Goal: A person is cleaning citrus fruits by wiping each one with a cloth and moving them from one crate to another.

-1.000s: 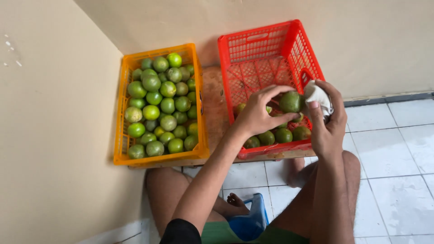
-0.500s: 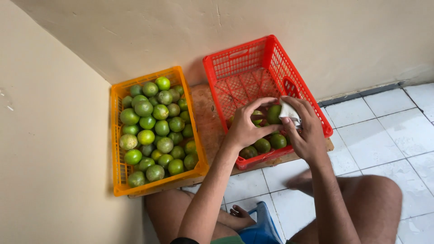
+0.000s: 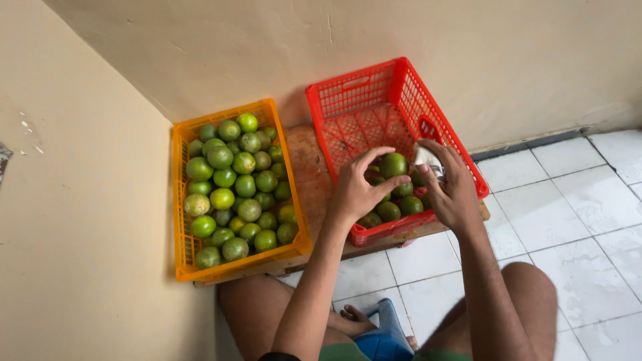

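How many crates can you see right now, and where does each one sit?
2. The orange crate, full of green fruit, sits by the left wall. The red crate stands to its right against the back wall; the left hand holds a green fruit over it.

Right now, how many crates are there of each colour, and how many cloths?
Orange crate, filled with green fruit: 1
Red crate, holding a few green fruit: 1
White cloth, in the right hand: 1
Total: 3

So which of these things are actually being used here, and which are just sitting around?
In use:
left hand holding a green lime
right hand holding a white cloth
red crate

Sitting around:
orange crate full of limes
wooden board
blue stool
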